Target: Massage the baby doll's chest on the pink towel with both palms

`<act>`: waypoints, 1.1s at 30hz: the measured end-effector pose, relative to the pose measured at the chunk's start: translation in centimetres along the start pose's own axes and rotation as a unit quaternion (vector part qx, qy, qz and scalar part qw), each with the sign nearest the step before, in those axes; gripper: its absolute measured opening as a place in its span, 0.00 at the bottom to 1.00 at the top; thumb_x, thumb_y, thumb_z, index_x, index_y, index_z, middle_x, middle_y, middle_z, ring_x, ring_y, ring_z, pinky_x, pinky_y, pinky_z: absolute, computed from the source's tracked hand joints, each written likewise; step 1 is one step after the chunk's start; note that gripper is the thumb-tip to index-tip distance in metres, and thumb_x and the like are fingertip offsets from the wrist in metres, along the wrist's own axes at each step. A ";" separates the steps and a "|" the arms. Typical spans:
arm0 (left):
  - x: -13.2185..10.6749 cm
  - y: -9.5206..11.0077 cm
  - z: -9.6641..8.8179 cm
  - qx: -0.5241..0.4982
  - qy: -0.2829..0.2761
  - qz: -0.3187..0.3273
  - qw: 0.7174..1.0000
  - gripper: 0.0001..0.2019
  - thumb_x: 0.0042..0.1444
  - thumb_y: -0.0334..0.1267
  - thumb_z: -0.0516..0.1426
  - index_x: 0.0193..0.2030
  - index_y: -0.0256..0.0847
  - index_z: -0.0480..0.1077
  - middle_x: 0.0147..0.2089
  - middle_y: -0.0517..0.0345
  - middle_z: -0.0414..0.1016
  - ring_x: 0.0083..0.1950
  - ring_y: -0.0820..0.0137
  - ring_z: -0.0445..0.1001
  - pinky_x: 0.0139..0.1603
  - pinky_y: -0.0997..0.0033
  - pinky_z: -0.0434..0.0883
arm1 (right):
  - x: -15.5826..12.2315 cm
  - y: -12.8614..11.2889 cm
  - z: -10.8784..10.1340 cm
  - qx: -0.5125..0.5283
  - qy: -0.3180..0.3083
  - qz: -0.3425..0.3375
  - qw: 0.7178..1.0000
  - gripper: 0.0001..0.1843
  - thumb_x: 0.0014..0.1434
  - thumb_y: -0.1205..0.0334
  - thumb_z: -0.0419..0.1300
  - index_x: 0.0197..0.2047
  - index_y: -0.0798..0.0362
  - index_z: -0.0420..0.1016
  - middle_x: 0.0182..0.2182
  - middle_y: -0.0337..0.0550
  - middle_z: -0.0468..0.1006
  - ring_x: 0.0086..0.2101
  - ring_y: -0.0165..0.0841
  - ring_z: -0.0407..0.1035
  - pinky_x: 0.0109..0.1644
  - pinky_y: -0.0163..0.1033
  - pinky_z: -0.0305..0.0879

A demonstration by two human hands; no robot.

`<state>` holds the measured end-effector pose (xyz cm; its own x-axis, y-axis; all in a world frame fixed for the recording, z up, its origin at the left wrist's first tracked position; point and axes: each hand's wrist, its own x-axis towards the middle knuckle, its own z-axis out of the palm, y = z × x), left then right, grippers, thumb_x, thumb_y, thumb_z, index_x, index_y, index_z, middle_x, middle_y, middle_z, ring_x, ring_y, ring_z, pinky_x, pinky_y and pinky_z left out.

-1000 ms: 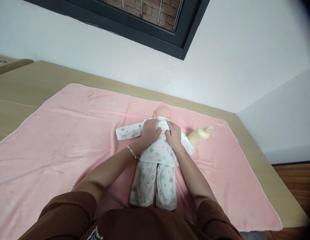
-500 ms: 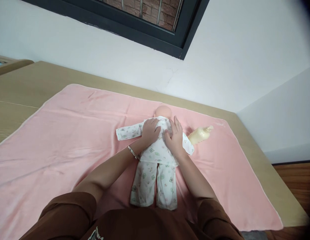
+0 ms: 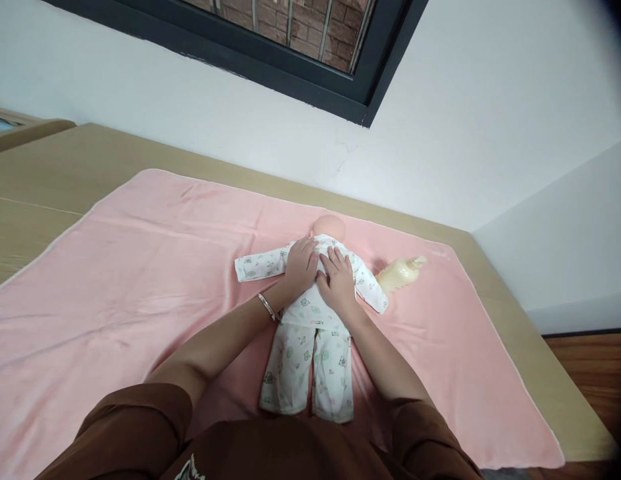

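Note:
A baby doll [image 3: 310, 308] in white printed pajamas lies on a pink blanket [image 3: 180, 227], its bald head pointing away from me. Flat on the left side of its upper body rests my left hand [image 3: 301, 267], fingers stretched toward the doll's head. My right hand [image 3: 337, 280] lies beside it on the middle and right of the pajama top, fingers extended and slightly spread. Both hands touch the cloth and grip nothing. To the right of the doll's sleeve, a pale yellow pump bottle [image 3: 401, 274] lies on its side.
The blanket covers most of a wooden table [image 3: 540, 380] standing against a white wall. A dark window frame [image 3: 290, 73] is set in the wall above. Wooden floor [image 3: 595, 360] shows past the table's right edge.
My right hand has shifted left and slightly down over the doll's upper body, closer to my left hand. More of the doll's right-side sleeve shows. My left hand stays nearly in place.

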<state>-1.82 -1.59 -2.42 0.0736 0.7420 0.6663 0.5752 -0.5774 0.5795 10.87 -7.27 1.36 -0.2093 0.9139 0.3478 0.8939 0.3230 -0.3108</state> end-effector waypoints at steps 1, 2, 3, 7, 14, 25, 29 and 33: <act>0.0 0.2 -0.2 0.006 -0.005 0.003 1.000 0.20 0.67 0.39 0.41 0.55 0.37 0.68 0.59 0.45 0.72 0.64 0.61 0.66 0.67 0.49 0.62 | 0.0 0.0 0.0 -0.001 0.002 0.000 1.000 0.25 0.63 0.63 0.51 0.63 0.54 0.67 0.68 0.49 0.58 0.69 0.43 0.46 0.72 0.57 0.37; 0.0 0.5 -0.4 0.012 -0.012 0.006 1.000 0.19 0.67 0.39 0.41 0.55 0.38 0.68 0.59 0.45 0.72 0.65 0.61 0.66 0.68 0.49 0.61 | 0.0 0.0 0.0 -0.001 0.002 0.000 1.000 0.26 0.63 0.63 0.51 0.63 0.54 0.67 0.68 0.49 0.58 0.69 0.43 0.46 0.72 0.57 0.37; 0.0 0.6 -0.5 0.019 -0.020 0.009 1.000 0.19 0.66 0.39 0.42 0.55 0.38 0.68 0.59 0.45 0.72 0.64 0.61 0.66 0.68 0.48 0.61 | -0.1 0.1 0.0 0.000 0.002 0.001 1.000 0.26 0.63 0.63 0.51 0.63 0.53 0.67 0.68 0.49 0.59 0.69 0.43 0.47 0.72 0.57 0.37; 0.0 0.9 -0.8 0.031 -0.033 -0.006 0.999 0.18 0.66 0.40 0.43 0.52 0.39 0.70 0.54 0.46 0.75 0.59 0.61 0.70 0.63 0.51 0.65 | -0.3 0.0 0.0 0.002 0.039 0.006 0.999 0.26 0.61 0.63 0.51 0.63 0.54 0.67 0.68 0.51 0.57 0.69 0.43 0.47 0.71 0.58 0.39; -0.2 -0.1 -0.3 -0.003 -0.004 -0.002 1.000 0.19 0.67 0.40 0.40 0.53 0.38 0.68 0.55 0.46 0.74 0.59 0.63 0.69 0.64 0.52 0.65 | -0.3 -0.9 -0.4 -0.025 0.003 0.011 1.000 0.28 0.62 0.62 0.51 0.65 0.56 0.63 0.69 0.53 0.55 0.69 0.47 0.44 0.71 0.61 0.39; 0.0 0.2 -0.5 -0.001 -0.008 0.000 1.000 0.19 0.67 0.41 0.41 0.52 0.37 0.69 0.56 0.44 0.74 0.61 0.62 0.68 0.65 0.51 0.65 | 0.0 -0.5 -0.8 -0.011 -0.007 0.018 1.000 0.28 0.62 0.61 0.52 0.65 0.55 0.63 0.70 0.54 0.53 0.69 0.49 0.44 0.70 0.63 0.39; 0.0 0.1 -0.4 0.004 -0.019 -0.012 1.000 0.19 0.66 0.41 0.42 0.51 0.38 0.69 0.56 0.45 0.74 0.60 0.62 0.69 0.65 0.50 0.64 | 0.0 -0.5 -1.2 0.011 0.012 0.013 1.000 0.27 0.63 0.61 0.52 0.64 0.53 0.64 0.70 0.52 0.53 0.69 0.45 0.45 0.71 0.62 0.40; 0.1 0.0 -0.3 0.002 -0.020 -0.022 1.000 0.18 0.65 0.40 0.43 0.52 0.39 0.69 0.56 0.46 0.74 0.60 0.62 0.69 0.65 0.51 0.65 | -0.1 -0.4 -1.2 0.003 0.033 0.010 0.999 0.28 0.63 0.61 0.50 0.66 0.53 0.61 0.70 0.52 0.50 0.70 0.44 0.41 0.70 0.62 0.40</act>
<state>-2.05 -1.61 -2.24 0.0813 0.7801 0.6203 0.5825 -0.5422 0.6056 10.97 -7.75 2.51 -0.1648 0.9019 0.3993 0.8950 0.3069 -0.3237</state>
